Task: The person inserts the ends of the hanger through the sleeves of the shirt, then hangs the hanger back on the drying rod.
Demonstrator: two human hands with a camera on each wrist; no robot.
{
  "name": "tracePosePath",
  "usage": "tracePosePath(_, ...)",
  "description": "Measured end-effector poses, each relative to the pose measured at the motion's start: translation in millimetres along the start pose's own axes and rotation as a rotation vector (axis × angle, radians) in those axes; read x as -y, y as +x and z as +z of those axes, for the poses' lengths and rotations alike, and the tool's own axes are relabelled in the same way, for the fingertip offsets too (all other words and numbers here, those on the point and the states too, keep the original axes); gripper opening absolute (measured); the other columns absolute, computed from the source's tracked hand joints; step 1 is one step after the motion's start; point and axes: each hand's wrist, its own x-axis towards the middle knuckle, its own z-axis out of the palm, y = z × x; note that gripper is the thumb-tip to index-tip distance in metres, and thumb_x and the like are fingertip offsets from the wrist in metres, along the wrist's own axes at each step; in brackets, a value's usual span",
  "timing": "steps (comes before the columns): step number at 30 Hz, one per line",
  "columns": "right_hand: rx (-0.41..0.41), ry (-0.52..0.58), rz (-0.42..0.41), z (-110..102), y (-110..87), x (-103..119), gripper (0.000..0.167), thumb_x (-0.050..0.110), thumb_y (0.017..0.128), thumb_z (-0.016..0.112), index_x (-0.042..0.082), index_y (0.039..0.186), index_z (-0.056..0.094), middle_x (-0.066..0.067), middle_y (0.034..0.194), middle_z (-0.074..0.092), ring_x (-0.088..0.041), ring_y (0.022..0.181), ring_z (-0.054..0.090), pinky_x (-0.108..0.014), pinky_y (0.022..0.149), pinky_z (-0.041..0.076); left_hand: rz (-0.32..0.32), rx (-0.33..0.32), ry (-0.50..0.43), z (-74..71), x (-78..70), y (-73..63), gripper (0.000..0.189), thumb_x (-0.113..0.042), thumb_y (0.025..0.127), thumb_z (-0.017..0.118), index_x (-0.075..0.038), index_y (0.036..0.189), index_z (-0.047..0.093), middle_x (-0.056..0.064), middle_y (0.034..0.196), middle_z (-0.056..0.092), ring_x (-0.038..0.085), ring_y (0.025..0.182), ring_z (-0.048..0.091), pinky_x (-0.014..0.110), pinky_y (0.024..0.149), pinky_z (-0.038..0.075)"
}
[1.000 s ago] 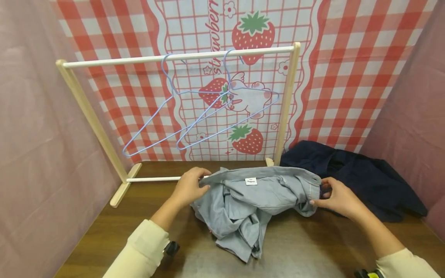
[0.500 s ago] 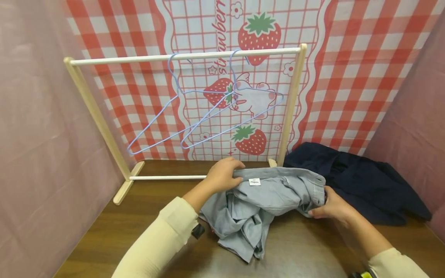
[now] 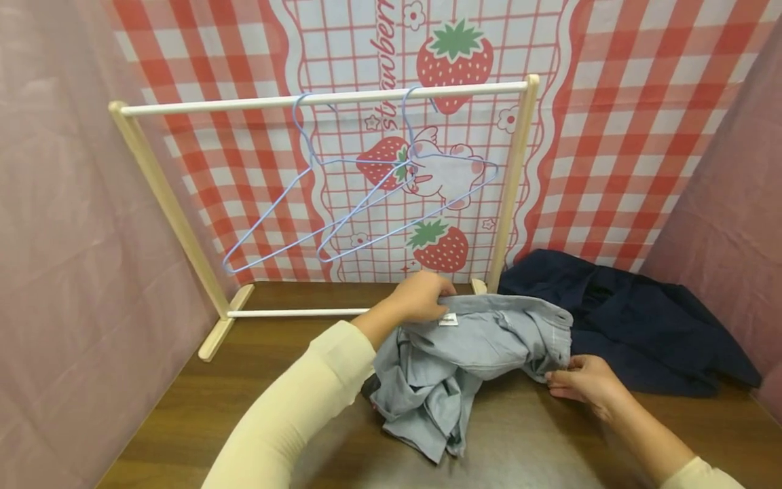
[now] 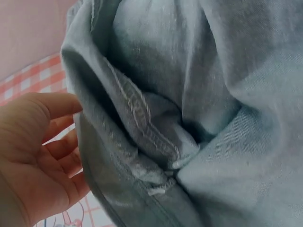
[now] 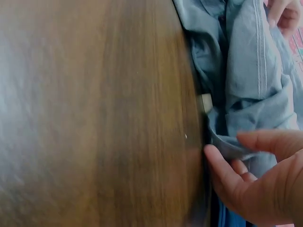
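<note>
A crumpled grey shirt (image 3: 482,339) lies on the wooden table, with a small white label (image 3: 449,319) inside its neck band. My left hand (image 3: 421,297) grips that band just left of the label. In the left wrist view, the fingers of my left hand (image 4: 42,156) go behind the cloth's edge, beside a stitched inner seam. At the shirt's right front corner, my right hand (image 3: 583,387) has its fingertips on the edge. The right wrist view shows the thumb and fingers of my right hand (image 5: 265,179) on either side of a fold.
Behind the shirt stands a wooden rack (image 3: 516,176) with two blue wire hangers (image 3: 269,210) on its top white rail (image 3: 244,104). A dark navy garment (image 3: 641,326) lies at the right. A checked strawberry cloth (image 3: 342,41) hangs at the back, pink cloth (image 3: 55,238) at the sides.
My left hand has slid rightward along the band from the shirt's left end to near the label. My right hand has moved slightly down at the shirt's right corner.
</note>
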Motion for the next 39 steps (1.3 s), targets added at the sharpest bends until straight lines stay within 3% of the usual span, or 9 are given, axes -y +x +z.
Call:
tracePosePath(6, -0.060, -0.006, -0.008, 0, -3.4, 3, 0.037, -0.010, 0.089, 0.051, -0.029, 0.116, 0.036, -0.010, 0.084, 0.064, -0.016, 0.073, 0.068, -0.030, 0.068, 0.058, 0.002, -0.025, 0.035, -2.7, -3.0, 1.1, 0.028, -0.007, 0.087, 0.064, -0.014, 0.112, 0.073, -0.002, 0.109, 0.070, 0.015, 0.103, 0.064, 0.030, 0.085, 0.052)
tracePosePath(15, -0.182, -0.210, -0.145, -16, -15.9, 19, 0.020, -0.005, 0.094, 0.050, -0.022, 0.105, 0.049, -0.013, 0.085, 0.068, -0.013, 0.071, 0.069, -0.031, 0.067, 0.058, -0.014, -0.234, -0.028, -20.6, 11.0, -7.3, 0.021, -0.003, 0.086, 0.065, -0.012, 0.102, 0.075, 0.001, 0.100, 0.071, 0.017, 0.093, 0.065, 0.033, 0.079, 0.053)
tracePosePath(18, -0.294, -0.365, -0.232, -19, -23.1, 31, 0.022, -0.001, 0.095, 0.052, -0.020, 0.106, 0.052, -0.017, 0.086, 0.069, -0.010, 0.067, 0.067, -0.026, 0.063, 0.057, 0.004, -0.300, -0.035, -29.1, 13.7, -11.4, 0.019, -0.001, 0.085, 0.064, -0.012, 0.096, 0.075, 0.002, 0.096, 0.071, 0.017, 0.089, 0.064, 0.032, 0.078, 0.052)
tracePosePath(22, -0.541, -0.598, -0.366, -23, -36.6, 54, 0.022, 0.006, 0.090, 0.058, -0.011, 0.103, 0.061, -0.015, 0.083, 0.069, 0.005, 0.061, 0.057, -0.015, 0.054, 0.046, 0.007, -0.371, -0.021, -41.5, 12.5, -16.4, 0.019, -0.001, 0.086, 0.062, -0.012, 0.094, 0.074, 0.003, 0.095, 0.069, 0.018, 0.089, 0.064, 0.033, 0.078, 0.051)
tracePosePath(25, -0.729, -0.673, -0.459, -26, -47.8, 74, 0.019, 0.009, 0.087, 0.061, -0.004, 0.101, 0.066, 0.006, 0.075, 0.066, 0.015, 0.060, 0.046, -0.013, 0.051, 0.038, -0.003, -0.416, -0.016, -48.5, 10.8, -19.8, 0.017, -0.002, 0.088, 0.062, -0.012, 0.097, 0.074, 0.004, 0.098, 0.069, 0.019, 0.091, 0.064, 0.034, 0.078, 0.052)
tracePosePath(29, -0.909, -0.577, -0.600, -23, -59.7, 97, 0.015, 0.004, 0.085, 0.059, 0.006, 0.096, 0.069, 0.033, 0.069, 0.050, 0.017, 0.058, 0.043, -0.007, 0.051, 0.033, 0.013, -0.478, -0.018, -53.1, 10.6, -23.8, 0.015, -0.005, 0.088, 0.064, -0.010, 0.099, 0.073, 0.004, 0.098, 0.070, 0.019, 0.089, 0.064, 0.032, 0.077, 0.052)
tracePosePath(33, -0.984, -0.381, -0.699, -19, -68.9, 115, 0.029, -0.001, 0.087, 0.055, 0.028, 0.090, 0.061, 0.031, 0.075, 0.053, 0.016, 0.062, 0.050, -0.002, 0.053, 0.035, 0.049, -0.516, -0.028, -54.0, 9.6, -26.3, 0.015, -0.005, 0.088, 0.065, -0.009, 0.099, 0.073, 0.004, 0.097, 0.070, 0.018, 0.086, 0.064, 0.031, 0.075, 0.051)
tracePosePath(36, -0.975, -0.299, -0.679, -18, -71.6, 121, 0.034, 0.000, 0.089, 0.055, 0.034, 0.090, 0.057, 0.026, 0.078, 0.056, 0.014, 0.063, 0.053, -0.003, 0.054, 0.037, 0.056, -0.516, -0.024, -52.7, 8.3, -26.9, 0.015, -0.005, 0.088, 0.065, -0.010, 0.099, 0.073, 0.004, 0.097, 0.069, 0.018, 0.086, 0.063, 0.031, 0.075, 0.051)
tracePosePath(39, -0.947, -0.350, -0.606, -22, -68.9, 116, 0.028, 0.003, 0.088, 0.056, 0.031, 0.088, 0.059, 0.026, 0.072, 0.054, 0.012, 0.057, 0.049, -0.006, 0.050, 0.035, 0.045, -0.484, -0.004, -47.3, 8.5, -26.1, 0.014, -0.007, 0.089, 0.065, -0.011, 0.100, 0.073, 0.003, 0.098, 0.069, 0.017, 0.087, 0.063, 0.031, 0.074, 0.051)
